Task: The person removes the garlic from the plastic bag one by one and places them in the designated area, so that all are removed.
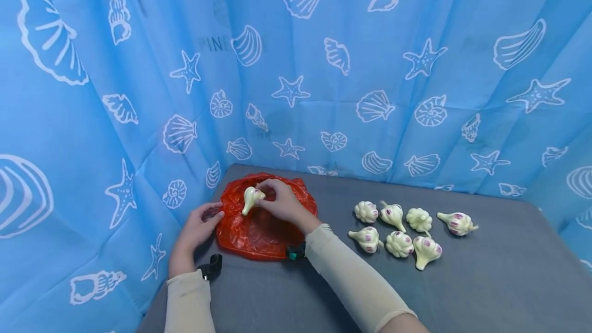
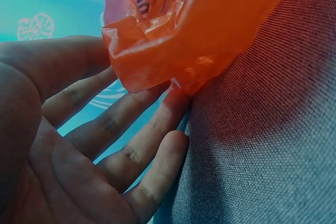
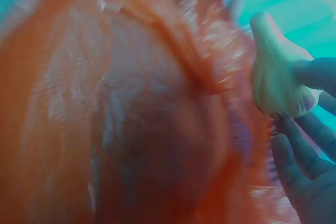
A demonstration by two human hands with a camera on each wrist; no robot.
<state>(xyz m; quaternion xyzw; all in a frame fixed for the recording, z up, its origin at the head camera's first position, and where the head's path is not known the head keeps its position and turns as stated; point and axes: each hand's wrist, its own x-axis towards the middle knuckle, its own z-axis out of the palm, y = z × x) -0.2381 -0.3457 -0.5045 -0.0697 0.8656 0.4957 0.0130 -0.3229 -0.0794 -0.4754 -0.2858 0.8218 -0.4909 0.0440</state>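
A red plastic bag (image 1: pixel 252 248) lies spread with its mouth up on the grey table. Over that mouth, my right hand (image 1: pixel 283 202) pinches a garlic bulb (image 1: pixel 252 198) between thumb and fingers, its stem pointing down and left. In the right wrist view the same garlic bulb (image 3: pixel 281 77) appears beside the blurred bag. At the bag's left edge, my left hand (image 1: pixel 199 227) holds the rim with thumb and fingers. The left wrist view shows the fingertips partly hidden by the plastic (image 2: pixel 157 56).
Several garlic bulbs (image 1: pixel 399 244) stand grouped in two rows right of the bag, and another bulb (image 1: pixel 459 224) lies farther right. A blue curtain (image 1: pixel 324 91) with white shells hangs behind and left of the grey tabletop (image 1: pixel 499 271).
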